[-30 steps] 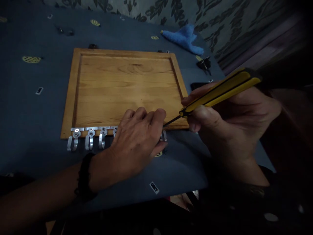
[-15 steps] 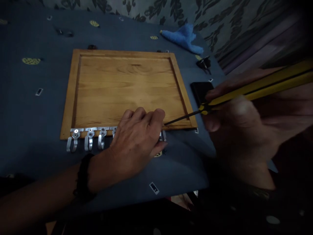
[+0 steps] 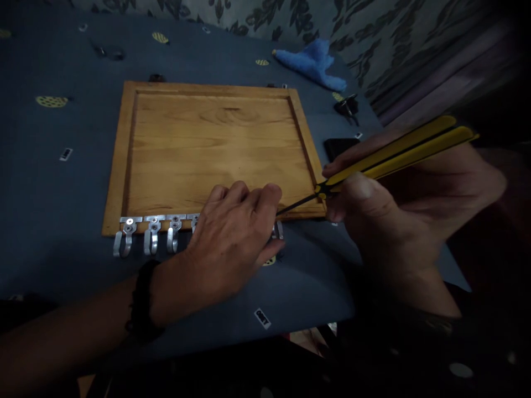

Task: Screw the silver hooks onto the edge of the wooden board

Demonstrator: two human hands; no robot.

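A framed wooden board (image 3: 219,143) lies flat, with a metal hook rail (image 3: 143,220) along its near edge. Several silver hooks (image 3: 172,240) hang past that edge. My left hand (image 3: 232,240) covers the right part of the rail, its fingers bent and closed over it, so the hooks beneath are mostly hidden. In my right hand (image 3: 398,221) is a screwdriver with a yellow and black handle (image 3: 398,149), gripped between thumb and fingers. Its thin dark shaft slants down to the left, and the tip disappears beside my left index finger at the rail.
A blue cloth (image 3: 311,63) lies at the back right of the blue patterned tablecloth (image 3: 53,193). Near it are a small dark metal piece (image 3: 347,108) and a black flat object (image 3: 338,148), partly behind my right hand. Another small dark object (image 3: 108,52) sits at the back left.
My right hand and the screwdriver have shifted left and a little down, closer to the board's corner; the handle's end now shows. The left hand and board have stayed nearly still.
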